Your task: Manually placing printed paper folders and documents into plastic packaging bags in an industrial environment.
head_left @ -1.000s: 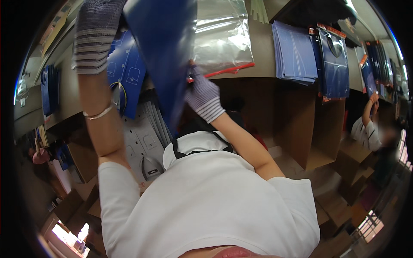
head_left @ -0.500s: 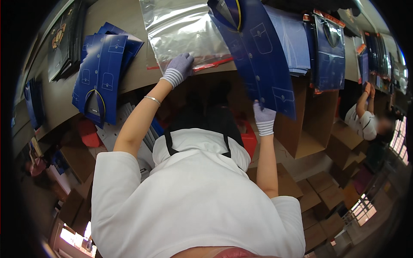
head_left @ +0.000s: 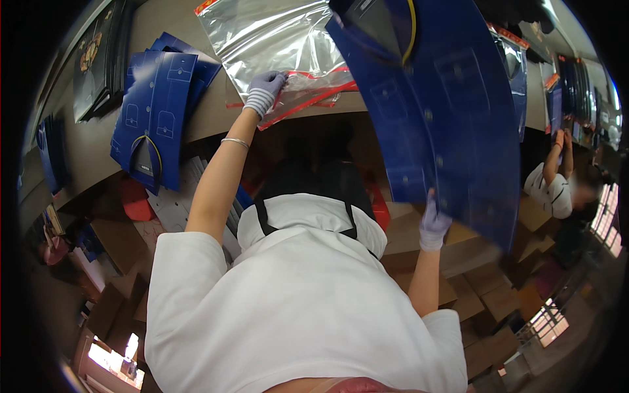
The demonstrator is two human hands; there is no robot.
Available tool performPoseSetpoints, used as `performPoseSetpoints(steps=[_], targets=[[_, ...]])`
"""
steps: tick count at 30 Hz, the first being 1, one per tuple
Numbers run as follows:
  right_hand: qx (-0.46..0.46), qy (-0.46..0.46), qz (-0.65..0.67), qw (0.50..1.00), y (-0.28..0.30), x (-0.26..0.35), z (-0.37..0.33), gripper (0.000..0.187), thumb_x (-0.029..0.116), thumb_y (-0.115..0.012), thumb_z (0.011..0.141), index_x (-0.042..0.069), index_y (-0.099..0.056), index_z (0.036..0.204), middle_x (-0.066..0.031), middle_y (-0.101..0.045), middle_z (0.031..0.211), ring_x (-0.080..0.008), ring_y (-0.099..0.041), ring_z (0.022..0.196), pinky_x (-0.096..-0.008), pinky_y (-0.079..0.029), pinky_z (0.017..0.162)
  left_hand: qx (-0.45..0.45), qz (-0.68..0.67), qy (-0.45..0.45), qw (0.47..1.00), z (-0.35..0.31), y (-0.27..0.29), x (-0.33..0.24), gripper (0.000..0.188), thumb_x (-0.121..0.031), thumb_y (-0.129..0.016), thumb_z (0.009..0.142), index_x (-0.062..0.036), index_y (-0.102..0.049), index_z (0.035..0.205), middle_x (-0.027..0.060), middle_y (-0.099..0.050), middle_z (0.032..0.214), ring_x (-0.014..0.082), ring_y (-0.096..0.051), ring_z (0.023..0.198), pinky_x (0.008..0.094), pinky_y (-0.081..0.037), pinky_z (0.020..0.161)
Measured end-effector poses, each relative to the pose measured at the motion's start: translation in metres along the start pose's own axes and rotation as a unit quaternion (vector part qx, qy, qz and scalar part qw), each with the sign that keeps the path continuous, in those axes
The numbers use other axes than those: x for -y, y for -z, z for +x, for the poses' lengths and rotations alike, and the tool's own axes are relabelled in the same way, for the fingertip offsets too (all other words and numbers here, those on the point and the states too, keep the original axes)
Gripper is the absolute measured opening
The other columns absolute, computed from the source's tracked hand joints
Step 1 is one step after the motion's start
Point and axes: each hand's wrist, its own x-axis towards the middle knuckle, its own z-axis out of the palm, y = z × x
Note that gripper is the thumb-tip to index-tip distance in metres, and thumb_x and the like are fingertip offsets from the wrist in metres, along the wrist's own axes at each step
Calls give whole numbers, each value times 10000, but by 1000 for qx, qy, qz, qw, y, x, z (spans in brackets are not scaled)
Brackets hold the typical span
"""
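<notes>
My left hand (head_left: 264,93), in a grey-lilac knit glove with a white-striped cuff, pinches the red-edged lip of a clear plastic bag (head_left: 278,39) on the table. That lip is lifted a little and hangs over the near edge. On the right, my gloved right hand (head_left: 434,224) grips the near end of a large blue shirt-shaped card (head_left: 409,121). Buttons, pockets and a collar with yellow trim are printed on it. The card is held up in the air, its left side overlapping the bag's right side in view; whether they touch, I cannot tell.
Several similar blue cards (head_left: 152,98) lie fanned on the table (head_left: 216,105) at the left. Dark packed sheets (head_left: 98,62) stand farther left. Bagged goods (head_left: 514,62) lie at the right. Cardboard boxes (head_left: 488,295) are stacked below right. Another person (head_left: 549,183) works at the far right.
My right hand has moved right and nearer to me, bringing the blue card up closer. The bag has turned slightly, and my left hand has lifted its red-edged lip.
</notes>
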Motion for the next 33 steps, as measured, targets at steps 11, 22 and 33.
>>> performPoseSetpoints(steps=[11,22,33], targets=[[85,-111,29,990,-48,28,-84,314,-35,-561,812,8,-584,1122,-119,-642,1035,-192,-627,933,-248,-472,827,-92,-100,-100,986,48,46,-34,259,-248,-596,800,-14,-670,883,63,-663,771,107,-581,680,240,-464,653],[-130,-381,334,852,56,45,-77,308,69,-617,744,-73,-569,1013,-150,-615,951,-245,-602,862,-355,-488,831,-56,152,-249,955,-15,75,-94,270,-296,-718,726,-46,-657,806,81,-657,742,173,-622,684,288,-487,673],[147,-195,-3,970,11,23,-91,240,122,-610,727,-9,-613,927,-46,-600,850,-138,-542,769,-246,-419,724,-25,206,-366,907,-39,30,-76,180,-203,-680,690,-60,-597,762,118,-587,789,302,-564,801,371,-453,732]])
